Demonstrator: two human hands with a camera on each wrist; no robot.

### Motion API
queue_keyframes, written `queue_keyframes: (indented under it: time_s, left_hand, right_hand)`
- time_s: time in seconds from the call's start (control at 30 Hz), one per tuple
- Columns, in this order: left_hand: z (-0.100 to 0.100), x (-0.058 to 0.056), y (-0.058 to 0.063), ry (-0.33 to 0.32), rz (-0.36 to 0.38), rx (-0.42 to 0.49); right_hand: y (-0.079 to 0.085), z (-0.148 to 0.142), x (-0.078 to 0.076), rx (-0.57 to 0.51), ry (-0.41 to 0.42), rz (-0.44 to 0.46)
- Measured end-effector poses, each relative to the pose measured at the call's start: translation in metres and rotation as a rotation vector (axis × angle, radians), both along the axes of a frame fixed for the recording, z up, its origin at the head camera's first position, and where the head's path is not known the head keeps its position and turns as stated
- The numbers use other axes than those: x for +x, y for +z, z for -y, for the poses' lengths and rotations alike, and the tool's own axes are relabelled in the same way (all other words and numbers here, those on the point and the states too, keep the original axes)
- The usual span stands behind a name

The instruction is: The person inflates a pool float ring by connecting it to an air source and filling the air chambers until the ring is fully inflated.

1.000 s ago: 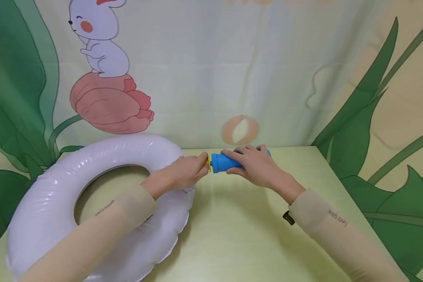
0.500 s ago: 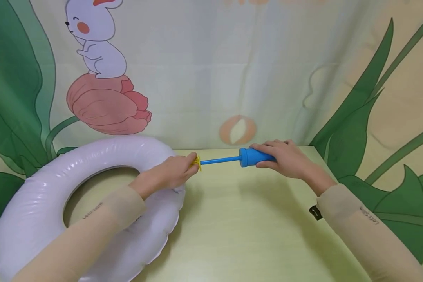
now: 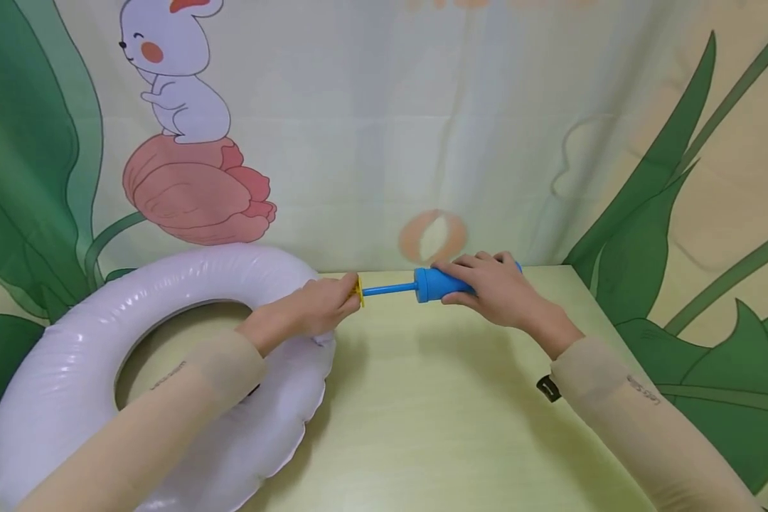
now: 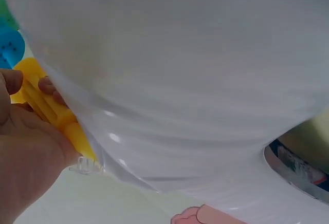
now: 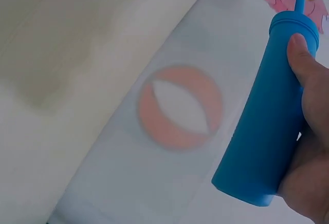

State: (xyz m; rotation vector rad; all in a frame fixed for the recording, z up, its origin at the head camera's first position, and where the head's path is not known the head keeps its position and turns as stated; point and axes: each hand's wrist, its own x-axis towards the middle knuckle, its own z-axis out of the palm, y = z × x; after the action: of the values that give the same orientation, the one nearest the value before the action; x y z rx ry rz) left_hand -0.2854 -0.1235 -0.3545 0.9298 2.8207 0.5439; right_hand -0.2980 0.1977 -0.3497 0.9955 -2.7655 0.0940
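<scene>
A hand pump with a blue barrel is held level above the table between my two hands. My left hand grips its yellow handle, beside the white inflatable swim ring. My right hand wraps round the barrel, thumb along its side in the right wrist view. Part of the blue rod shows between handle and barrel. The swim ring looks puffed out and lies on the left of the table. A small clear plastic piece sticks out from the ring near my left hand.
The pale green table reaches back to a curtain printed with a rabbit, flowers and leaves. The ring takes up much of the table's left side. A black tag hangs by the right sleeve.
My right hand first moved right with the barrel, drawing out the rod. Since then it has come partway back left, so less rod shows. My left hand has shifted slightly left overall.
</scene>
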Motion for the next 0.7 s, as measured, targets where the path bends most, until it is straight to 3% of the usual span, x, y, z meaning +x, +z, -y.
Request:
queue_keyframes:
  time_s: [0.23,0.4,0.57,0.7]
  left_hand:
    - [-0.013,0.004,-0.002,-0.011,0.052,0.024]
    - [-0.016,0.007,0.001,-0.022,0.041,0.001]
    - [-0.015,0.007,0.004,-0.033,0.028,-0.033]
    - [-0.008,0.007,0.009,-0.027,0.068,-0.031]
  right_hand:
    - [-0.006,0.028,0.004,0.030,0.040,-0.065]
    - [-0.011,0.048,0.014,-0.004,0.044,-0.067]
    - [-0.013,0.050,0.019,-0.030,0.012,-0.020]
    - [-0.005,0.037,0.019,-0.025,-0.013,0.055]
